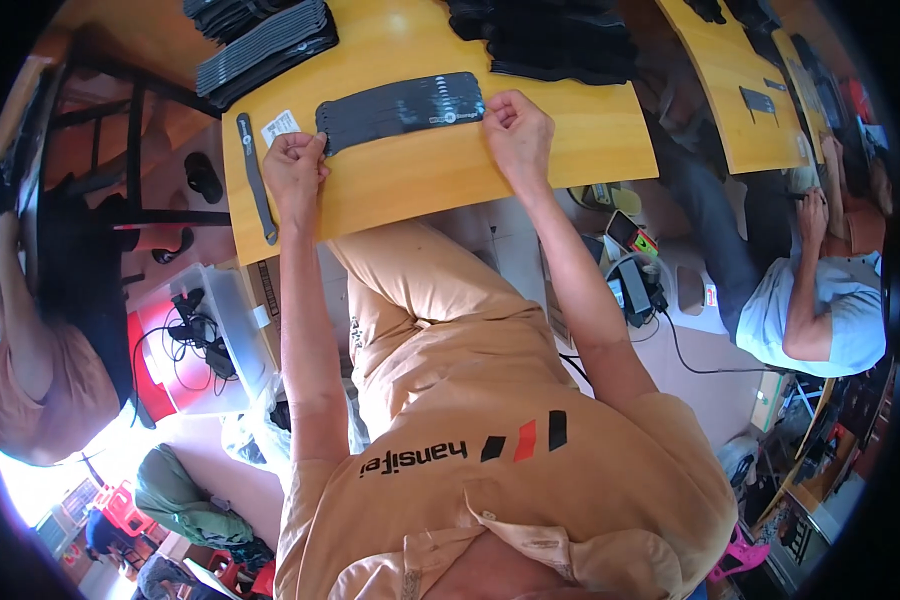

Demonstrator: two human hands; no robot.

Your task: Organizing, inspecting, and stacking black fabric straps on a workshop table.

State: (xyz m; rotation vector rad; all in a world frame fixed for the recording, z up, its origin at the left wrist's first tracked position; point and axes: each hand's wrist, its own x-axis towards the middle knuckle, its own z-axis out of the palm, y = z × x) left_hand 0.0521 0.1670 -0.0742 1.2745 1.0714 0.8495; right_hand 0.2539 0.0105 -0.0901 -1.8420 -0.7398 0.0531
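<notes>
A flat bundle of black straps (390, 112), overlapped in a row with scalloped ends, lies across the yellow table in front of me. At its left end my left hand (296, 172) is closed, thumb and fingers pinching the edge. My right hand (521, 138) has its fingers curled in at the opposite end, against the corner with the white print. One single black strap (252, 175) with a rounded, slotted end rests to the left of my left hand. Between that strap and the bundle is a small white printed label (281, 126), partly covered by my hand.
Stacked black straps (265, 50) sit at the table's far left, and a larger black pile (545, 40) at the far right. A second yellow table (715, 90) stands to the right, with a co-worker (815, 310) beside it. Below left is a clear bin (215, 340) holding cables.
</notes>
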